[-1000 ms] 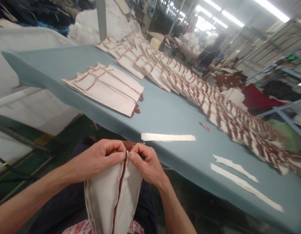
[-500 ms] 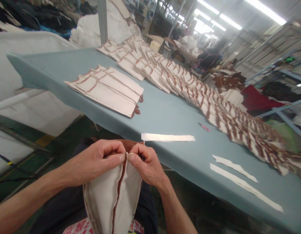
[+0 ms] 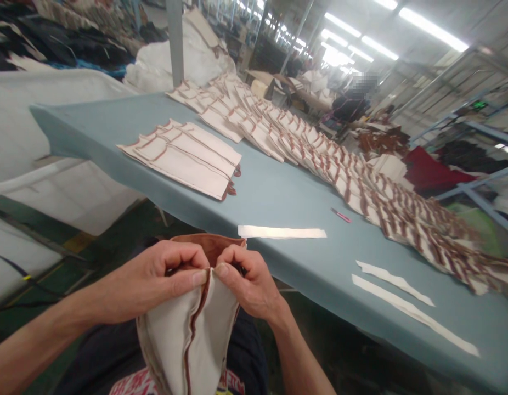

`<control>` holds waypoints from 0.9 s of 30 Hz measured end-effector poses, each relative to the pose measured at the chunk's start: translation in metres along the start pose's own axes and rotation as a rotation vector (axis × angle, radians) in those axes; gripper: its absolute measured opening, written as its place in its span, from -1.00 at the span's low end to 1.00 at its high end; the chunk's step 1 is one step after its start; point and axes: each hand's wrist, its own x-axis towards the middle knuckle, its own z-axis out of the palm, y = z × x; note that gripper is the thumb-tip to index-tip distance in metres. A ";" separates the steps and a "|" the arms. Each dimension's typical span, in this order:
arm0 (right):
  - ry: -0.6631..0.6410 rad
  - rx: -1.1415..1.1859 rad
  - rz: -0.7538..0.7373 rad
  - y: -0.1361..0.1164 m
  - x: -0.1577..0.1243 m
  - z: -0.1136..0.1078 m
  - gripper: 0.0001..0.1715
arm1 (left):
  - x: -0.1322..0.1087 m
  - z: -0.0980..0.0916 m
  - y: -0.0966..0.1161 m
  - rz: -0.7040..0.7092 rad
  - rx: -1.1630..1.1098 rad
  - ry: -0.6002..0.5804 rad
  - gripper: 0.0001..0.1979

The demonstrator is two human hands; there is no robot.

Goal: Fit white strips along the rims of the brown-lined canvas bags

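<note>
A cream sewn piece with brown seam edges [image 3: 215, 318] hangs from both hands above my lap. It is open at the top, and brown, suede-like material shows inside the far rim. My left hand [image 3: 171, 277] pinches the top edge just left of the middle seam, thumb on the near side. Close beside it, my right hand [image 3: 246, 277] grips the same edge right of the seam, the thumbs almost touching. Fingers behind the edge are partly hidden. Just beyond the hands, white strips [image 3: 282, 232] lie along the front edge of the blue-green table [image 3: 295, 192].
A small stack of similar cream pieces [image 3: 188, 159] lies at the left. Long overlapping rows of them [image 3: 320, 148] run along the table's back. Pink-handled thread snips [image 3: 341, 214] and two loose white strips [image 3: 414, 314] lie to the right. A person [image 3: 353, 104] is in the background.
Both hands still pinch the piece. Its upper edge has parted a little, so more brown inside shows behind my fingers. The view has shifted slightly.
</note>
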 end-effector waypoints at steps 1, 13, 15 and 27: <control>-0.001 0.002 -0.002 0.000 -0.001 0.000 -0.27 | -0.001 0.001 0.000 0.004 0.001 0.004 -0.55; 0.042 -0.018 -0.055 -0.017 -0.007 0.001 -0.40 | 0.001 -0.003 0.032 0.148 0.324 0.028 -0.70; 0.062 -0.037 -0.071 -0.019 -0.007 0.001 -0.40 | 0.004 -0.003 0.037 0.182 0.404 0.033 -0.70; 0.073 0.033 -0.083 -0.014 -0.006 0.001 -0.41 | 0.009 0.012 0.054 0.132 0.137 0.080 -0.74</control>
